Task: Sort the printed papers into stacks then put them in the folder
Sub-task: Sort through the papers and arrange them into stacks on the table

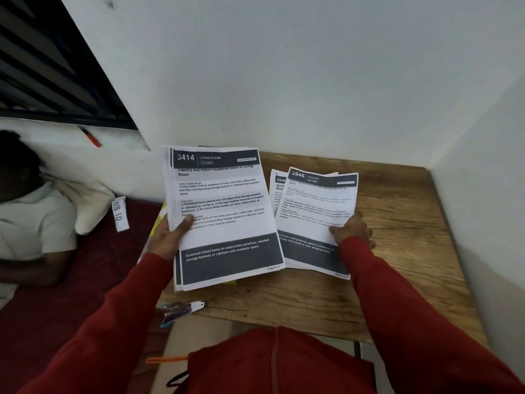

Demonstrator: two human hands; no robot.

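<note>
Wooden table (pixel 397 251) in the corner, with the left hand (pixel 167 237) gripping a "3414 Living Room" stack (pixel 224 220) raised over its left edge, thumb clamped on top. Right hand (pixel 352 228) pinches the top "2946 Kitchen" sheet (pixel 318 206) of the pile lying beside it. Small stapler (pixel 181 308) sits at the table's near edge.

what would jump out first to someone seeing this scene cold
The left hand holds up a stack of printed papers headed 3414 Living Room at centre. Just right, the right hand grips a 2946 Kitchen sheet over a pile on the wooden table.
</note>
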